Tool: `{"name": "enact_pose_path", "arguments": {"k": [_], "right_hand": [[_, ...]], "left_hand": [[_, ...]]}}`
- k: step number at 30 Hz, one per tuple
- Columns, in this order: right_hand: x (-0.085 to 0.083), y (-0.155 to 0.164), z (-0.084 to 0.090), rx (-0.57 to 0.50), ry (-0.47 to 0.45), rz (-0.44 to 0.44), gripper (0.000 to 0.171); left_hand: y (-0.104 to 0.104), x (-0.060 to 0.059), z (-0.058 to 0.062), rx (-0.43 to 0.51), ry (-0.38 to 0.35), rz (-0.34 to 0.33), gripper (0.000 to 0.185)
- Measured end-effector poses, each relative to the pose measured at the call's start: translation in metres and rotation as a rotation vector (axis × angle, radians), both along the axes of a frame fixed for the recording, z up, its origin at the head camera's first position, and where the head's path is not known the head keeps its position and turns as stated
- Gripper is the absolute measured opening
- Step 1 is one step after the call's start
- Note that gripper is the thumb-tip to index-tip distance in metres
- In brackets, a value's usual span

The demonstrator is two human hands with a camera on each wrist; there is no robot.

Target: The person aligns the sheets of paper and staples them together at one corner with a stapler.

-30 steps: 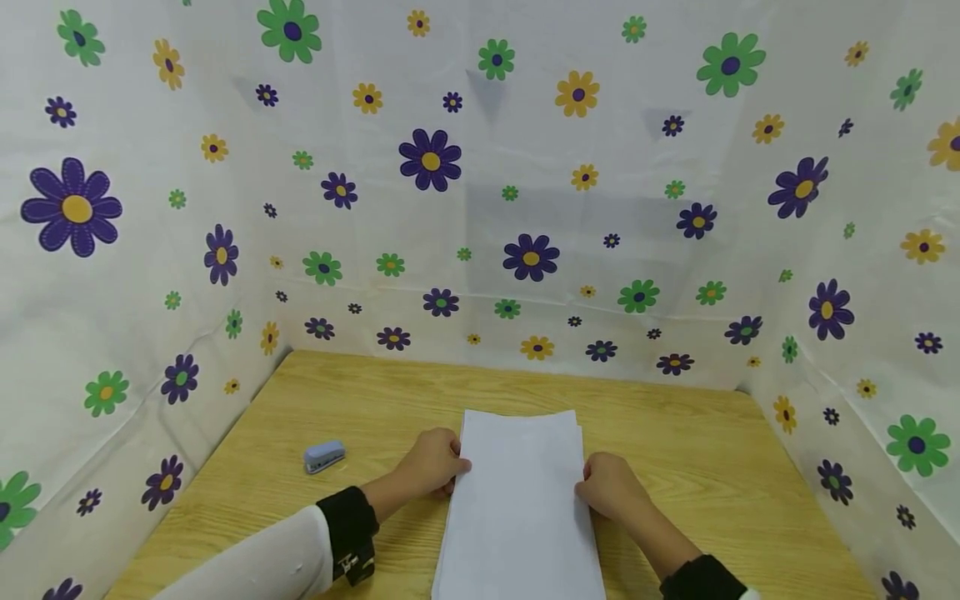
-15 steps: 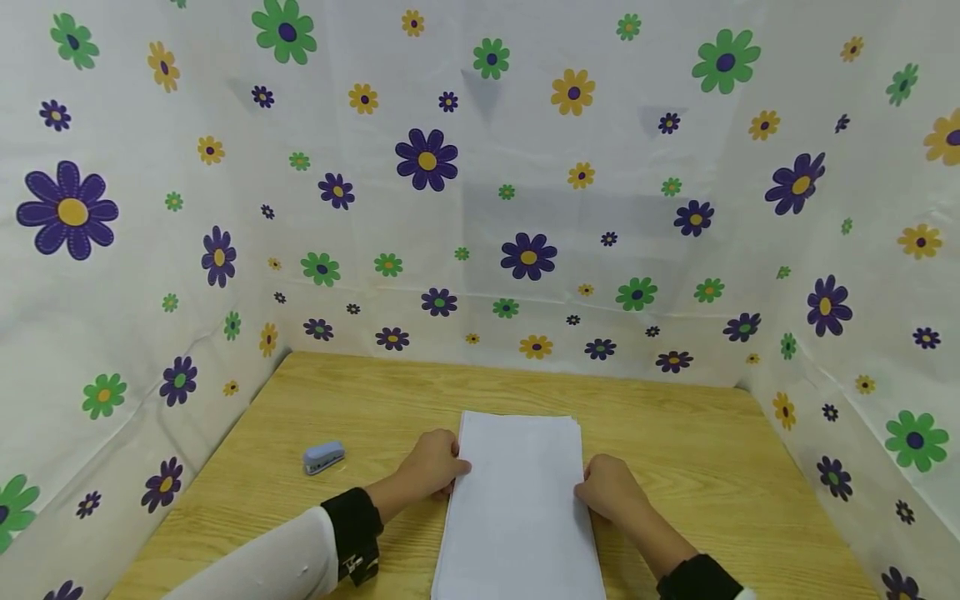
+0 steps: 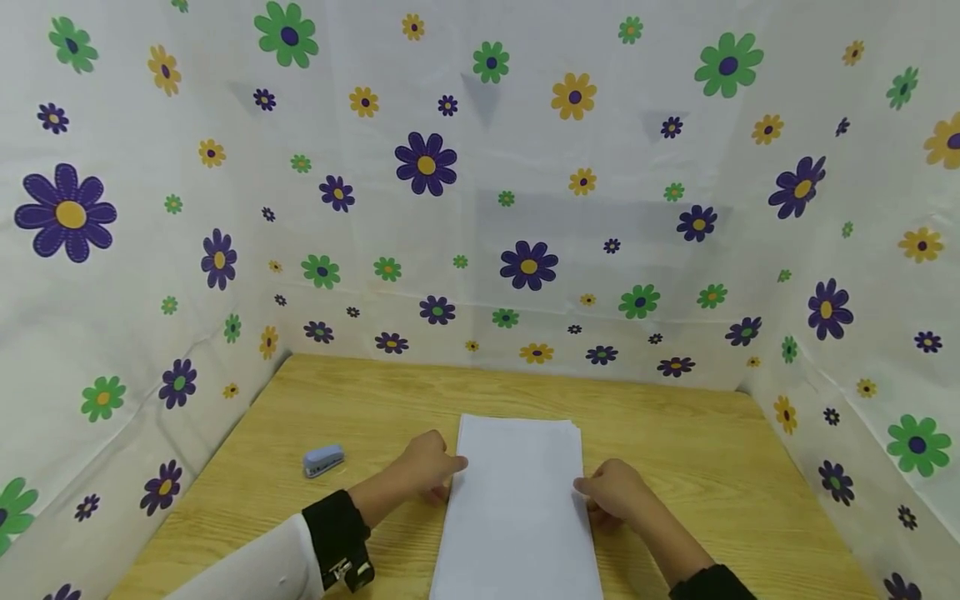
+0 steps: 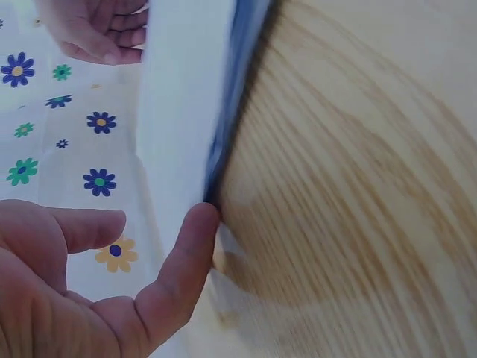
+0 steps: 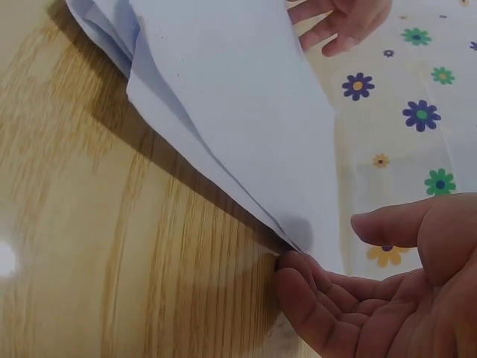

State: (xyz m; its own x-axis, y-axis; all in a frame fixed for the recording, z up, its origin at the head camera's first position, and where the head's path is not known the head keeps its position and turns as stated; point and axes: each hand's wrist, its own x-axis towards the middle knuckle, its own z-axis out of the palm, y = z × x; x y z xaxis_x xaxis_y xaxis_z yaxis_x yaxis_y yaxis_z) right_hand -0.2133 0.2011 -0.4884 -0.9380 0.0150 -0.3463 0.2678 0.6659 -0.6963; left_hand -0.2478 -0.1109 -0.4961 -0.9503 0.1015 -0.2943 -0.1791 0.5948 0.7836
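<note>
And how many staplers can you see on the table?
1: the blue stapler, on the table, left of the paper stack. No other shows, though some may be hidden.

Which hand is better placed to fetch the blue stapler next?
Probably the left hand: it is nearer the stapler, while the right hand is across the paper stack.

**Three views, one rectangular white paper stack**

The head view looks forward and down from six o'clock, farthest off, toward flower-printed white cloth. Close in, the left wrist view, at the stack's nine o'clock, faces the right hand; the right wrist view, at three, the left hand.
</note>
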Motion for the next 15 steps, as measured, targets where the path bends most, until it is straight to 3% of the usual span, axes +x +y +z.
{"name": "enact_pose_path", "arguments": {"k": [5, 12, 15], "right_hand": [[0.0011, -0.0008, 0.0028, -0.066, -0.013, -0.012, 0.028], [0.0015, -0.0002, 0.0017, -0.121, -0.038, -0.029, 0.030], [0.0024, -0.0006, 0.0003, -0.140, -0.061, -0.026, 0.030]], "left_hand": [[-0.0023, 0.0026, 0.0072, 0.086, -0.075, 0.000, 0.057], [-0.0036, 0.0032, 0.0066, 0.203, -0.181, 0.023, 0.019], [-0.0007, 0.0039, 0.0014, 0.186, -0.198, 0.025, 0.014]]}}
